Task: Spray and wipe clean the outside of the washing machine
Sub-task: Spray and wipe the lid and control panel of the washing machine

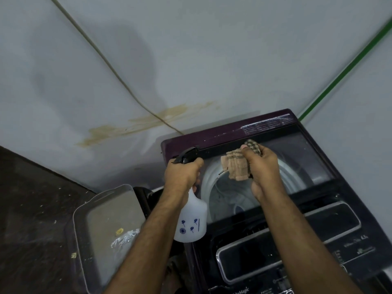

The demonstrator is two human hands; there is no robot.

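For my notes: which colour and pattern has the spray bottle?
Head view: the spray bottle is translucent white with small blue flower prints and a black trigger.

This is looking like a home laundry corner. A dark purple top-loading washing machine (275, 187) with a glass lid is filling the lower right of the frame, its white drum showing through. Behind it, a pale grey painted wall (191, 60) is carrying a brownish stain (148, 122) at the centre, with a beige cable (101, 56) and a green cable (343, 71) running across it. At lower left, a grey rectangular metal tray (101, 219) is sitting on a dark speckled floor (31, 209).
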